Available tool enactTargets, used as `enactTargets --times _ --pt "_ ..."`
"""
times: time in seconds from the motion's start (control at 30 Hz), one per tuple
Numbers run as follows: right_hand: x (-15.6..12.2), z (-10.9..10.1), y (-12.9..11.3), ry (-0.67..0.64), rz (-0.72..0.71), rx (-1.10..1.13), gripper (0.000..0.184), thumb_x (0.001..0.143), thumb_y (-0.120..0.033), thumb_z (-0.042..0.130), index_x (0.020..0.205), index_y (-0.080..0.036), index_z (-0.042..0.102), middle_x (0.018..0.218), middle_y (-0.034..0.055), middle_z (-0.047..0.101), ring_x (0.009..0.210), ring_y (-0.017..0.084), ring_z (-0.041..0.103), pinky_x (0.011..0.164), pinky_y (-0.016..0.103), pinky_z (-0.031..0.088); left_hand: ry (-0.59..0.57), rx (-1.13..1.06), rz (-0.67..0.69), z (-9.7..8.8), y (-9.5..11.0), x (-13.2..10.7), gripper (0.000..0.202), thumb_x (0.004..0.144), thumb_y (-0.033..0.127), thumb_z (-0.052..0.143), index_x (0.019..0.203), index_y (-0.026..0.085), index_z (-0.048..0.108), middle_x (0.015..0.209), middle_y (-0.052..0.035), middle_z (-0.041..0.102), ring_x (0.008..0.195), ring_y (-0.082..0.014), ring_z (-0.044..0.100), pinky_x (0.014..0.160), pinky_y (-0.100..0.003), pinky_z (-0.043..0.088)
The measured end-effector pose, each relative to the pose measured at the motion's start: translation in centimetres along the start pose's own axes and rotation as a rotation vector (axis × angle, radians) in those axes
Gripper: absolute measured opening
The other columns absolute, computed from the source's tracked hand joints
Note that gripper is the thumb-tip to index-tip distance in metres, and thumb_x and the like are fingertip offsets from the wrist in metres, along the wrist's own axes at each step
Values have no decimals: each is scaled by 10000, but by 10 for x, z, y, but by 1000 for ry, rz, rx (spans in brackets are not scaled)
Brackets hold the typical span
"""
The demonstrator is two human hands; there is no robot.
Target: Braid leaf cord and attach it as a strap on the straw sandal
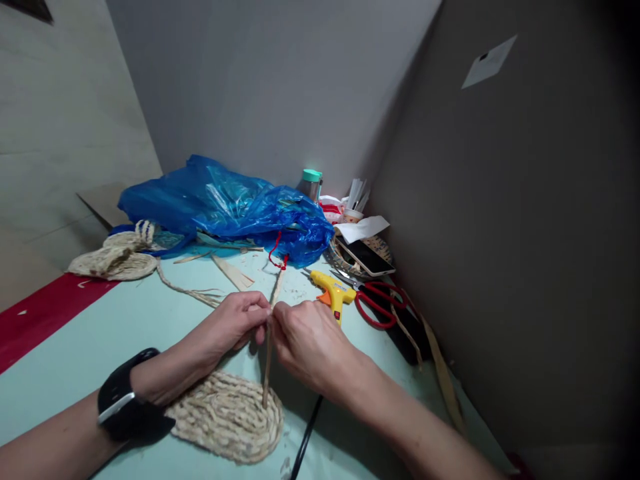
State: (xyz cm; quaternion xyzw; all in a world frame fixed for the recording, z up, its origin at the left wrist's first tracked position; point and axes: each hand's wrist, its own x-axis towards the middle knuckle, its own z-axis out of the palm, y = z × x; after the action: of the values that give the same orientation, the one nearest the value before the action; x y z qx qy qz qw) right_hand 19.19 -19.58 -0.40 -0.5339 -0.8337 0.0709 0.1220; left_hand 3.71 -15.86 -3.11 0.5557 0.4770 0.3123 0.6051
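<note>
A pale braided straw cord (277, 288) runs from a red string (285, 262) at the back toward my hands. My left hand (240, 320) pinches the cord between thumb and fingers. Right beside it, my right hand (307, 337) is closed on the same cord, its fingertips partly hidden. A loose straw strand (267, 377) hangs below both hands, over a coiled oval straw sole (230, 420) on the table. Just beyond my right hand lie a yellow glue gun (336, 292) and red-handled scissors (380, 303).
A blue plastic bag (225, 200) fills the back of the table (165, 327). Woven straw slippers (117, 257) sit at the left. A phone (367, 257) rests on a basket (345, 265) at the right, near the wall. A black cable (306, 437) runs toward the front edge.
</note>
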Motion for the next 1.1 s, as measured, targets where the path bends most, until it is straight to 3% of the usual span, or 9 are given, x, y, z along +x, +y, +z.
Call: enactTargets --times 0.13,0.3,0.43,0.5,0.63,0.73,0.93,1.1 --pt "-4 10 -7 -8 -100 -106 246 946 -245 407 932 -161 638 764 113 740 608 233 653 550 334 203 7 -14 2 -1 -3 1 150 712 275 630 652 169 542 400 99 385 370 -39 283 393 -172 144" --pt "-5 14 -7 -19 -136 -104 267 908 -219 453 1084 -132 634 768 102 733 599 213 619 557 334 185 -29 -85 4 -4 -1 -1 179 708 302 649 647 176 538 459 90 406 382 -44 318 390 -177 210" --pt "2 1 3 101 17 198 360 966 -431 450 810 -184 660 680 34 671 591 147 547 569 290 232 -16 -131 22 -8 4 -4 189 722 311 697 729 161 582 514 91 430 413 -32 280 402 -167 182" --pt "8 -4 10 161 122 375 352 970 -411 463 764 -170 615 722 29 643 662 140 532 616 272 283 -26 -153 27 -9 6 -4 203 753 326 694 740 162 575 523 96 419 423 -31 256 420 -167 186" --pt "17 1 20 -10 108 655 345 1016 -319 392 728 -181 525 700 -2 593 685 124 520 664 247 340 -54 -117 17 -8 9 -6 203 760 322 685 763 171 550 508 88 460 414 -41 270 432 -185 175" --pt "19 12 19 -74 94 697 378 1029 -289 349 682 -193 465 616 -35 517 616 112 489 627 238 336 -85 -68 34 -8 9 -8 159 776 299 657 780 175 558 439 87 456 407 -61 309 447 -192 210" --pt "18 17 15 -35 93 648 397 1009 -278 393 630 -186 467 592 -40 471 607 114 426 624 266 270 -132 127 63 -15 12 -10 219 865 359 550 732 186 548 382 71 468 370 -81 351 449 -213 252" --pt "18 13 19 -11 82 652 395 958 -233 459 566 -186 430 525 -55 399 541 103 372 577 266 236 -94 314 71 -18 24 -11 207 845 337 518 702 191 551 608 -15 700 343 -85 379 406 -239 254"
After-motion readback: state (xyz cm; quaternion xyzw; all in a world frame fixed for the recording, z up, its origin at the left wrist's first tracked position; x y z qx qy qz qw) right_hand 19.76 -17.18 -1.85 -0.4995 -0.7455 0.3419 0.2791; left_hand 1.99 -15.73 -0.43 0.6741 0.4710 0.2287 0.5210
